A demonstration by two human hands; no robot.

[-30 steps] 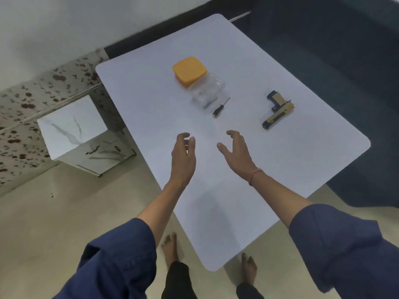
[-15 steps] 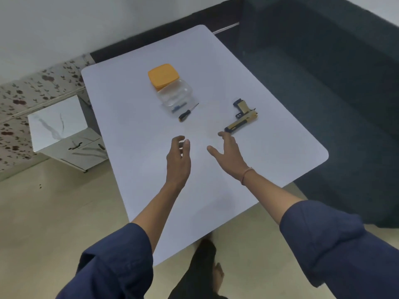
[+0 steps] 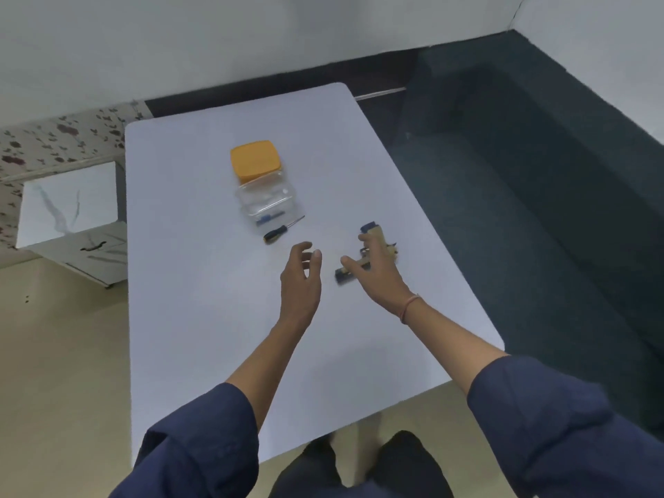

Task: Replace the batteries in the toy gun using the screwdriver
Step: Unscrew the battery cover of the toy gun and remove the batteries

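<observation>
A tan and dark blue toy gun (image 3: 373, 234) lies on the white table (image 3: 201, 318), right of centre. My right hand (image 3: 377, 273) hovers over it with fingers spread, hiding its middle; I cannot tell whether it touches the gun. My left hand (image 3: 301, 282) is held open above the table just left of the gun, holding nothing. A small screwdriver (image 3: 279, 231) with a black and yellow handle lies beyond my left hand. Behind it stands a clear plastic box (image 3: 266, 202) with small blue items inside.
An orange lid (image 3: 255, 160) leans at the far side of the clear box. A dark sofa (image 3: 539, 195) runs along the table's right side. A white marble-look side table (image 3: 68, 217) stands to the left on the beige floor.
Both hands have reached forward across the table. My right hand went from short of the gun to over it, and my left hand drew nearer the screwdriver. The camera has shifted.
</observation>
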